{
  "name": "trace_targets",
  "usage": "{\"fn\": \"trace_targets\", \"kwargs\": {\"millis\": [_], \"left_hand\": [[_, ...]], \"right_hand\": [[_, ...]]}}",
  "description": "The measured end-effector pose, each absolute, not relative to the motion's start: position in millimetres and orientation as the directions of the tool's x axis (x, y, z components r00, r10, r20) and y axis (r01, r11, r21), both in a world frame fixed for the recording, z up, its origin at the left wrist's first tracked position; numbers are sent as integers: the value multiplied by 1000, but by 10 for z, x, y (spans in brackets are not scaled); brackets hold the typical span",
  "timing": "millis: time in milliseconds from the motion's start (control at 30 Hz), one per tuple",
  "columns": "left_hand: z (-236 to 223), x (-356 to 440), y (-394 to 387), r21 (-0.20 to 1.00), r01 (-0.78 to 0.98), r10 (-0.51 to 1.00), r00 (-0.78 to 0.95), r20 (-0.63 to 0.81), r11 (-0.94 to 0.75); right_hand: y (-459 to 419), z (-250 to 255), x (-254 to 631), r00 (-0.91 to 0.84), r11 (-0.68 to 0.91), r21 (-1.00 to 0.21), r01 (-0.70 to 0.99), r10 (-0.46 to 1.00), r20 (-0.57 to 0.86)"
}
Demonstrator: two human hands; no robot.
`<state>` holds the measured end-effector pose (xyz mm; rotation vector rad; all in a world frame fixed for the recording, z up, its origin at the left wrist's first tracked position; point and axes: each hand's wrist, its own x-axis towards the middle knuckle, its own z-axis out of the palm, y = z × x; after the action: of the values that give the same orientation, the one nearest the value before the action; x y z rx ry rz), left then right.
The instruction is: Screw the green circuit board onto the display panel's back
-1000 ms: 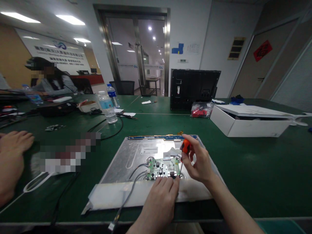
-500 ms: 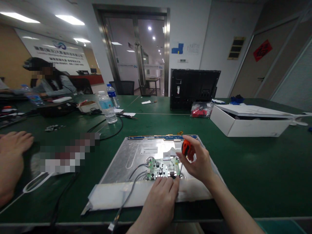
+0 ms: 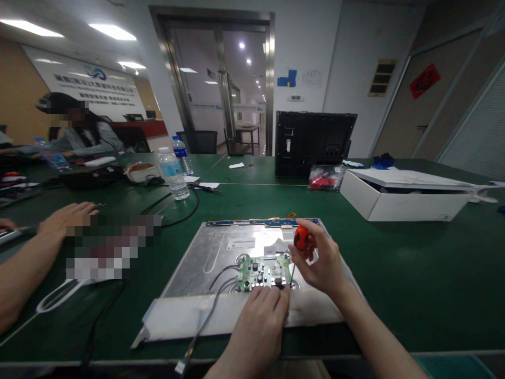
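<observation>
My right hand (image 3: 321,260) grips a screwdriver (image 3: 301,238) with an orange and black handle. Its thin shaft points down at the lower right corner of a green circuit board (image 3: 262,271). My left hand (image 3: 262,310) lies along the board's near edge, fingers stretched forward side by side, the index fingertip close to the screwdriver's tip. The board sits on the metal back of a flat display panel (image 3: 221,247), with dark cables (image 3: 216,305) running off its left side. A whitish strip (image 3: 189,316) covers the panel's near edge. The screw under the tip is too small to make out.
Left of the panel lie a blurred-out bag-like item (image 3: 114,247) and another person's arm (image 3: 39,263). Water bottles (image 3: 173,173) stand beyond. A black monitor (image 3: 315,142), a bag with red contents (image 3: 325,179) and a white box (image 3: 402,202) are at the back right.
The screwdriver handle has turned slightly in my right hand's fingers. My left hand stays put. The other person's hand at the left has moved right, towards the blurred item.
</observation>
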<state>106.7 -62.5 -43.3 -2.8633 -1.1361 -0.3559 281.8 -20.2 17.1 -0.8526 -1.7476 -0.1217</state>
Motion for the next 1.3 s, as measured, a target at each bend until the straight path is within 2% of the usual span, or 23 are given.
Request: {"fn": "trace_targets", "kwargs": {"millis": [233,367,733,967,1300], "left_hand": [[-435,1064,-629,47,688,677,697,238,-725],[-421,1067,-637,38,689,674,695,248,-724],[-425,1060,-629,37,691,680,699,222,-722],[-415,1075,-618,34,698,689,696,202,-715],[-398,1067,-651,59,691,686,699,204,-721]], "right_hand": [[-196,167,2827,-133,737,-316,598,480,867],[-205,168,2835,-146,742,-346,574,508,849],[-186,152,2824,-111,707,-326,627,496,861],[-210,169,2835,-147,724,-350,594,526,838],[-184,138,2828,-98,711,-336,618,494,864]]}}
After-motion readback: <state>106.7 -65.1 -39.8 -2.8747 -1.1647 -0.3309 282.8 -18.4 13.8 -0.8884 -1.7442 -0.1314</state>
